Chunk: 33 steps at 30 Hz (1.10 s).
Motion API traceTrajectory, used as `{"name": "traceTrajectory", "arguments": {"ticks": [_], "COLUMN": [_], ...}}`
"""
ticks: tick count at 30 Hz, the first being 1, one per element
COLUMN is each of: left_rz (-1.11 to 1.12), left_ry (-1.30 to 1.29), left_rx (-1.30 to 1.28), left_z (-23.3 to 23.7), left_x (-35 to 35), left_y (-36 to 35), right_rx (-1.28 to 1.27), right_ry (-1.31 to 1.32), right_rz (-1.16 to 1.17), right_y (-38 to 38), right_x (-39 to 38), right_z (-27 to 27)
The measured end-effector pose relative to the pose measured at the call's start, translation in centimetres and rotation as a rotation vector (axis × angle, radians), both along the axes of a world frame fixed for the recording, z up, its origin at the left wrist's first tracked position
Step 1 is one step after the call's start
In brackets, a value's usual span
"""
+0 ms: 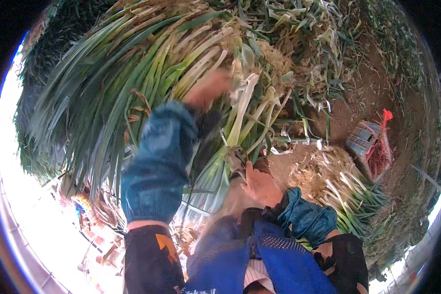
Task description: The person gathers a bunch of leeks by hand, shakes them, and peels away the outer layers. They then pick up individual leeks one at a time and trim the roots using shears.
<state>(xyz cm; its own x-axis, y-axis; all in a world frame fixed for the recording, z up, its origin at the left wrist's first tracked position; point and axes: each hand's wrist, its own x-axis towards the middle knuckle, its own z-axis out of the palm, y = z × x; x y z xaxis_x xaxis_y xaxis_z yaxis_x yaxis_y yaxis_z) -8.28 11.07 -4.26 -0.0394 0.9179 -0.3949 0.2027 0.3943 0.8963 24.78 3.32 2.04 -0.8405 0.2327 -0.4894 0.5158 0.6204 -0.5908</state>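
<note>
My left hand is reached forward over a large pile of long green onions, close to their white root ends. Motion smears its fingers, so I cannot see whether they grip anything. Nearer to me, my right hand is closed around a small metal air blow gun with a thin nozzle pointing up and left. Just beyond the gun lie a few loose green onions, white shafts away from me and leaves towards my lap. Part of the gun is hidden by my fingers.
Stripped leaves and peelings cover the ground ahead. To my right lies a bunch of cleaner green onions beside a heap of pale roots and scraps. Farther right are a blue crate and a red net bag.
</note>
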Motion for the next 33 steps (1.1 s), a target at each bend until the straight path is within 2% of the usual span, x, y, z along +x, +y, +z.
{"name": "traceTrajectory", "arguments": {"ticks": [3,5,7,8,11,12,13,15,18,19,22,23,25,28,29,32,33], "left_rz": [0.106,0.445,0.566,0.51,0.158,0.374,0.307,0.239,0.327,0.32,0.261,0.274,0.291,0.394,0.452,0.636,0.655], "left_ry": [-0.42,-0.001,0.37,0.519,1.251,0.88,0.831,0.867,1.029,0.906,0.976,0.93,0.835,0.506,0.41,0.002,0.03], "left_rx": [0.395,0.589,0.474,0.27,0.172,0.053,-0.176,-0.359,-0.341,-0.513,-0.528,-0.539,-0.576,-0.482,-0.401,-0.412,-0.357], "left_z": [8.9,6.5,7.4,9.1,-4.1,-3.3,-6.4,-10.0,-10.1,-9.7,-11.2,-11.5,-9.7,-1.9,-1.9,1.5,0.2], "left_x": [-1.2,-2.9,-3.2,-2.7,1.9,5.0,6.0,7.7,10.6,10.2,9.1,8.9,8.7,8.3,8.0,8.7,9.0], "left_y": [5.0,6.0,3.6,0.9,-8.6,-10.8,-13.4,-16.7,-19.1,-19.0,-19.3,-19.2,-18.7,-15.5,-15.4,-14.2,-14.9], "right_rx": [0.019,0.039,0.016,0.004,-0.116,-0.09,-0.061,-0.034,-0.091,-0.14,-0.174,-0.168,-0.126,-0.153,-0.17,-0.191,-0.143], "right_ry": [-0.046,-0.071,-0.062,-0.055,0.013,0.049,0.083,0.09,0.029,0.022,0.039,0.046,0.002,-0.009,-0.006,-0.091,0.0], "right_rz": [-0.045,-0.137,-0.139,-0.144,-0.139,-0.137,-0.134,-0.136,-0.14,-0.132,-0.126,-0.12,-0.114,-0.098,-0.096,-0.066,-0.062], "right_y": [0.9,1.6,1.9,2.1,2.3,2.2,2.1,2.2,2.9,2.9,2.0,1.9,2.2,1.7,1.5,1.1,0.5], "right_x": [0.0,0.1,0.4,0.4,0.5,0.5,0.5,0.1,-0.6,-0.5,-0.1,0.0,0.1,0.7,1.0,1.0,1.5], "right_z": [-0.3,-1.8,-1.3,-0.9,-0.2,-0.7,-1.6,-2.4,-2.4,-1.8,-0.5,-0.1,0.7,1.6,1.9,4.0,3.4]}}
